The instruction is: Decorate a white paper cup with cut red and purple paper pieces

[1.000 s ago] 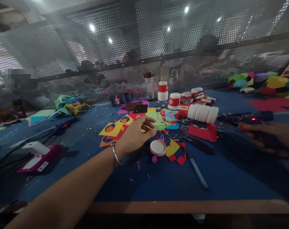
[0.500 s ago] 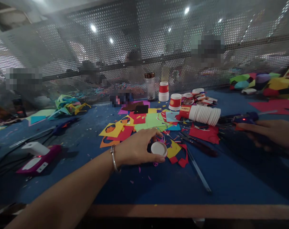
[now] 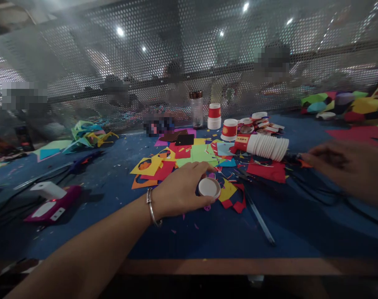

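My left hand [image 3: 184,189] is closed around a small white paper cup [image 3: 209,188], its round white face turned up toward me. Fingers and thumb grip the cup's side, over the paper scraps. At the right, my blurred right hand [image 3: 351,170] has its fingers closed on a glue gun. Only the gun's orange trigger [image 3: 305,162] and a dark bit of its front show; the hand hides most of the body. The gun's front end is close to the rims of a stack of red-and-white paper cups [image 3: 266,147] lying on its side.
Coloured paper [image 3: 204,155] and scraps cover the middle of the blue table [image 3: 176,245]. Scissors [image 3: 246,175] and a clear glue stick [image 3: 260,220] lie nearby. Farther back stand upright cups [image 3: 229,129] and a glass bottle [image 3: 196,110]. A purple power strip [image 3: 56,207] and another glue gun [image 3: 83,162] lie left.
My right hand has risen slightly and turned, now covering most of the glue gun that showed before. The cup in my left hand has tilted slightly. The whole view has shifted a little.
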A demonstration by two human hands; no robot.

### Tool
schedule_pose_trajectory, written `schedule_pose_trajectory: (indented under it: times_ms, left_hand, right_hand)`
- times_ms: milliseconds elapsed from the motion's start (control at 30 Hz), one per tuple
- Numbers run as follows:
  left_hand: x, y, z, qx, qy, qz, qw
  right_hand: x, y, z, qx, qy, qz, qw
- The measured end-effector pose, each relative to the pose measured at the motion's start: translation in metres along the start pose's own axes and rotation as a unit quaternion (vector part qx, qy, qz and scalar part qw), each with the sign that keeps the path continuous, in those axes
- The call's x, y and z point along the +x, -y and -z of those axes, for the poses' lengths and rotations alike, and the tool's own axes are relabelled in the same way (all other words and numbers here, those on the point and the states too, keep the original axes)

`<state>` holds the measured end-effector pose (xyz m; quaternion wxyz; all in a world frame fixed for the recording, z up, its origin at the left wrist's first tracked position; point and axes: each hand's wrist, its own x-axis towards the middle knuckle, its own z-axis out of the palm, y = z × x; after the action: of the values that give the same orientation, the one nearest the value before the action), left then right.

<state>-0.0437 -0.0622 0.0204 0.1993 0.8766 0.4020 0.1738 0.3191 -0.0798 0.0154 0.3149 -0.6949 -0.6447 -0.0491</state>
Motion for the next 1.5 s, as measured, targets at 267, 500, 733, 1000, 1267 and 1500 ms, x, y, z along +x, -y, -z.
schedule_pose_trajectory:
  times_ms: [267, 500, 733, 1000, 1267, 1500]
  left_hand:
    - [-0.002, 0.0, 0.002, 0.139, -0.03, -0.018, 0.99]
    - [-0.001, 0.001, 0.0, 0.13, -0.022, -0.027, 0.991]
    - [0.0, -0.003, -0.003, 0.091, -0.089, -0.055, 0.99]
    - [0.005, -0.011, -0.01, 0.173, -0.135, -0.095, 0.971]
    - [0.007, -0.006, -0.015, 0.17, -0.201, -0.117, 0.958]
    - [0.007, -0.008, -0.017, 0.221, -0.265, -0.137, 0.928]
  right_hand:
    - [0.001, 0.091, -0.019, 0.103, 0.234, 0.167, 0.952]
    - [0.014, 0.109, -0.047, 0.117, 0.315, 0.284, 0.898]
    - [0.006, 0.117, -0.054, 0.257, 0.319, 0.182, 0.894]
    - [-0.001, 0.117, -0.054, 0.302, 0.28, 0.129, 0.902]
    - [-0.006, 0.119, -0.051, 0.331, 0.226, 0.117, 0.909]
    - [-0.008, 0.12, -0.053, 0.365, 0.21, 0.09, 0.902]
